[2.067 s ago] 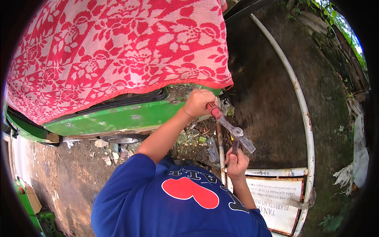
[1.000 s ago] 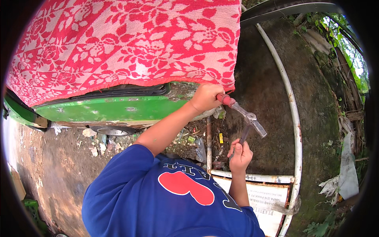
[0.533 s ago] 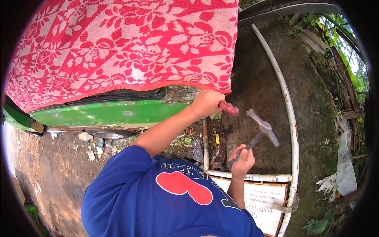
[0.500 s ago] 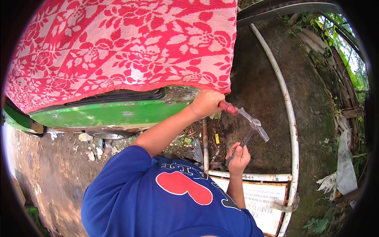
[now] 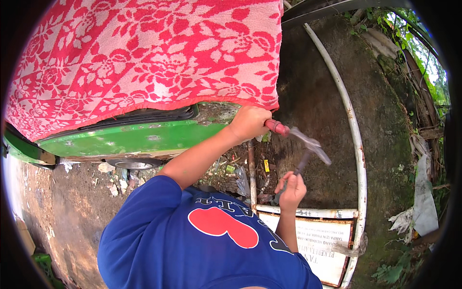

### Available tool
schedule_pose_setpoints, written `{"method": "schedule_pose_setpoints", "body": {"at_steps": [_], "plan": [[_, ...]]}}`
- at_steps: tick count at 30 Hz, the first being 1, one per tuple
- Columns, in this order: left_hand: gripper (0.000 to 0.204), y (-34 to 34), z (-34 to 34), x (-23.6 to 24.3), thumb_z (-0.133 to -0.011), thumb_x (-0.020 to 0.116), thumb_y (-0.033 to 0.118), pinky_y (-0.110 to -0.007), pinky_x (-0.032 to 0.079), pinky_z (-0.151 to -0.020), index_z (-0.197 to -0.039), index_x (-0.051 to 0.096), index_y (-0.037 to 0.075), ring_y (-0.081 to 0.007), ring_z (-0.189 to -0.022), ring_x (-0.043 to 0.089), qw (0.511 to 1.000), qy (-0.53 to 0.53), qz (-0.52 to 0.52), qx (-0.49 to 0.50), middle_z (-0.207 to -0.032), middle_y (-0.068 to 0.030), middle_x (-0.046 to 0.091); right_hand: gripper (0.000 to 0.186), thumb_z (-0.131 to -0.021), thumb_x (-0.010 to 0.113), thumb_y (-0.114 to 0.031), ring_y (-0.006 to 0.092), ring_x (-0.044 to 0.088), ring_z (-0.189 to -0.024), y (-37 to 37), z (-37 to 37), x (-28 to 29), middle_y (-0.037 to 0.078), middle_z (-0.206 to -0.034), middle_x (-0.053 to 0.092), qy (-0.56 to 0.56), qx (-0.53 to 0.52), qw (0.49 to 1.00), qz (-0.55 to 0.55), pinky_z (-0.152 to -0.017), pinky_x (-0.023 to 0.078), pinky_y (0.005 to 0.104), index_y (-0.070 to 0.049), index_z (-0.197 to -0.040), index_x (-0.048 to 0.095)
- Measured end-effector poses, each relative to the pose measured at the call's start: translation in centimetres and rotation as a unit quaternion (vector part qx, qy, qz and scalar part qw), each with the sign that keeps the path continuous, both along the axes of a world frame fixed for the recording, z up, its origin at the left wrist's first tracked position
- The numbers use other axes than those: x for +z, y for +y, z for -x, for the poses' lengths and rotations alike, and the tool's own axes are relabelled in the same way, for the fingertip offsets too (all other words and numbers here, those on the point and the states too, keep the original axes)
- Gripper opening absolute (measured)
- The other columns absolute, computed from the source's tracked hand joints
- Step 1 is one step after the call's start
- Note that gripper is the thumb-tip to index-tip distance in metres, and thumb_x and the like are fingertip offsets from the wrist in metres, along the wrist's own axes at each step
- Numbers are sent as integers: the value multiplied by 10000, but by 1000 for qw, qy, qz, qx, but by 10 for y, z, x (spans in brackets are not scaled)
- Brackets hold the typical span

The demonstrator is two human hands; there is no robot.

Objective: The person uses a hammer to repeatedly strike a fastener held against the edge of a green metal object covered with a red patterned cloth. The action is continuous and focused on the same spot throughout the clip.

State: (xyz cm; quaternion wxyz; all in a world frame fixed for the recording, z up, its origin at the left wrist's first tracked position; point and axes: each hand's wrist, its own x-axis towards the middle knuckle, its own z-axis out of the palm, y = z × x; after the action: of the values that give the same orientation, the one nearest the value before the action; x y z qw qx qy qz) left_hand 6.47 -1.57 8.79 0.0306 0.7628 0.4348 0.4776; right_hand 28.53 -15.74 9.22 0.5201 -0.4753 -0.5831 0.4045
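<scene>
— Head view, looking down past my blue shirt (image 5: 202, 241): what are your hands doing?

— My left hand (image 5: 249, 123) is clenched round the red handle of a chisel (image 5: 298, 139), up by the lower edge of the green car body (image 5: 130, 139). The metal shaft of the chisel slants away to the right and down, blurred in the picture (so I cannot tell exactly where its tip ends).

— And the other one?

— My right hand (image 5: 290, 190) is closed round a dark-handled hammer (image 5: 302, 166), held upright, with its top end just under the blurred shaft of the chisel. Whether the two tools touch, I cannot tell.

— What lies around them?

— A red and pink flowered towel (image 5: 144, 62) is draped over the car and hangs down to just above my left hand. Below the car there is bare dirt ground (image 5: 72, 207) with small scraps of litter. To the right a curved white pipe frame (image 5: 353, 139), rusty in spots, bends round a dark mossy patch, and a white sign board (image 5: 322, 245) sits in its lower corner, just beside my right forearm. Green plants (image 5: 409, 33) show at the far right rim.
</scene>
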Motion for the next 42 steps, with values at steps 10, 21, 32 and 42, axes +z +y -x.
{"method": "schedule_pose_setpoints", "body": {"at_steps": [10, 21, 32, 42], "plan": [[202, -27, 24, -35, -664, 704, 80, -379, 450, -525, -617, 509, 98, -277, -560, 554, 991, -60, -84, -86, -586, -60, 514, 391, -1007, 482, -352, 119, 496, -506, 1, -15, -2, 70, -626, 501, 82, -13, 997, -8, -453, 434, 257, 20, -893, 527], [324, -34, 30, -20, -673, 632, -46, -364, 315, -444, -569, 347, 68, -252, -444, 373, 972, -101, -190, -97, -540, -63, 352, 380, -1004, 485, -360, 124, 488, -480, -6, -14, -21, 73, -625, 493, 116, 7, 992, 55, -452, 416, 246, 6, -908, 511], [326, -32, 30, -14, -667, 658, -10, -385, 347, -461, -571, 356, 66, -276, -474, 408, 976, -76, -178, -97, -547, -76, 372, 367, -1010, 470, -346, 124, 496, -469, -12, -23, -28, 65, -623, 498, 100, 16, 993, 67, -442, 409, 241, 3, -908, 520], [317, -33, 29, -17, -675, 656, 8, -394, 350, -467, -570, 361, 57, -279, -486, 421, 981, -73, -158, -86, -549, -81, 383, 377, -1017, 462, -325, 116, 505, -498, -12, -24, -26, 50, -615, 504, 115, 26, 990, 73, -474, 413, 246, 15, -874, 539]]}}
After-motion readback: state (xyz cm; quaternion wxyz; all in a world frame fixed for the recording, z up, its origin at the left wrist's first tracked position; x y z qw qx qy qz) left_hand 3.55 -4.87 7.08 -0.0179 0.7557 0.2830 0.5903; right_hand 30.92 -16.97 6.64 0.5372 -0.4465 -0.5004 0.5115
